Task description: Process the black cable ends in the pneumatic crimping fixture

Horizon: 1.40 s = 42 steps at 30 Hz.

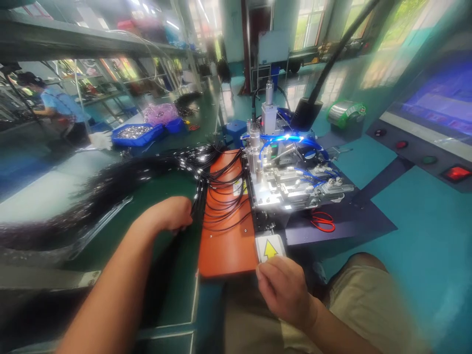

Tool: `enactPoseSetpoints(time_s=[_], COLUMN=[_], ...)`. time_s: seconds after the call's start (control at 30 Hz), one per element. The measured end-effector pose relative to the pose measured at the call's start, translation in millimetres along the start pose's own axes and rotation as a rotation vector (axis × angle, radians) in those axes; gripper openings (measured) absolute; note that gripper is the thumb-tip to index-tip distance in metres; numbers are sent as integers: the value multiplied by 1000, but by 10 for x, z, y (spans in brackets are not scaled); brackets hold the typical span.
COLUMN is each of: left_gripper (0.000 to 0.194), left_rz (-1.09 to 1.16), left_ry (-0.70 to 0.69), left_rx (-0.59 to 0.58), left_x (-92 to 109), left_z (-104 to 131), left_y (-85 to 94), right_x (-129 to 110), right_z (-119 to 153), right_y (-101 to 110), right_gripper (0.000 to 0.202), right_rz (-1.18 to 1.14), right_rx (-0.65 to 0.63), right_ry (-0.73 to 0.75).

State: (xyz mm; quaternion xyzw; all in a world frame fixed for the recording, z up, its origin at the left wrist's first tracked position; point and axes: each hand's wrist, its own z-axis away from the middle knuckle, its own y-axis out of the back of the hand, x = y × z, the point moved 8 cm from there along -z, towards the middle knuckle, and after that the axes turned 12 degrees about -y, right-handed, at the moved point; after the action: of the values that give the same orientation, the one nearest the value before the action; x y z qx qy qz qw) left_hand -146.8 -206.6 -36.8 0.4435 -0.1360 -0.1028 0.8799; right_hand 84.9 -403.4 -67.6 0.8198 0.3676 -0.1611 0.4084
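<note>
My left hand [179,214] is closed with its fingers curled down, over the dark green table just left of an orange plate [226,250]. Whatever it may grip is hidden under the fingers. Thin black cables [224,209] loop across the plate into the metal machine [280,182], and a thick bundle of them [110,182] trails left. My right hand [282,287] is closed in a pinch at the near edge of a white label with a yellow arrow [271,248]. Anything between those fingertips is too small to make out.
Red-handled scissors [323,222] lie on the machine's dark base. A control panel [424,152] with buttons and a screen stands at right. Beyond are a green-edged wire spool [345,115] and a blue tray of small parts [132,135]. Another person [62,105] works at far left.
</note>
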Motion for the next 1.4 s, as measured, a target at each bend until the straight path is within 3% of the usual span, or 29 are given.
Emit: enactPoseSetpoints(time_s=[0.2,0.37,0.5,0.63,0.73,0.8,0.87,0.93,1.03,1.1,1.17,1.2,1.27,1.33,1.4], left_gripper=[24,32,32,32,41,47,45,42,40,38,36,34,32,44,50], left_rz=[22,51,54,39,198,446,748,957,1064,980,765,627,374,219,168], left_ry=[29,8,-19,-24,-11,-107,-243,-325,-427,-507,-592,-653,-821,-1002,-1076], left_rx=[57,-6,17,121,364,566,648,587,395,255,174,210,452,480,451], left_x=[-231,-321,-402,-478,-413,-247,-26,212,605,890,1166,1299,1557,1823,1965], left_z=[-74,-191,-103,104,283,368,365,278,148,136,194,249,435,574,598], left_y=[45,-81,10,246,480,604,617,522,316,165,28,6,67,-38,-167], right_x=[14,-20,-30,-25,-14,-7,9,20,8,25,104,158,276,395,516], right_z=[-9,-30,-35,-29,-23,-34,-67,-114,-177,-203,-207,-200,-175,-148,-122], right_y=[-17,18,21,6,-4,-12,-18,-22,-21,-7,24,40,64,79,101], right_gripper=[13,13,12,11,12,12,12,21,56,66,58,50,36,29,28], right_rz=[13,4,12,11,-1,-8,-21,-64,-257,-462,-658,-741,-869,-950,-994], right_rx=[-2,5,7,13,4,-26,-80,-156,-284,-331,-314,-292,-252,-219,-168], right_ry=[-6,20,28,23,9,-15,-70,-149,-274,-389,-539,-613,-740,-836,-911])
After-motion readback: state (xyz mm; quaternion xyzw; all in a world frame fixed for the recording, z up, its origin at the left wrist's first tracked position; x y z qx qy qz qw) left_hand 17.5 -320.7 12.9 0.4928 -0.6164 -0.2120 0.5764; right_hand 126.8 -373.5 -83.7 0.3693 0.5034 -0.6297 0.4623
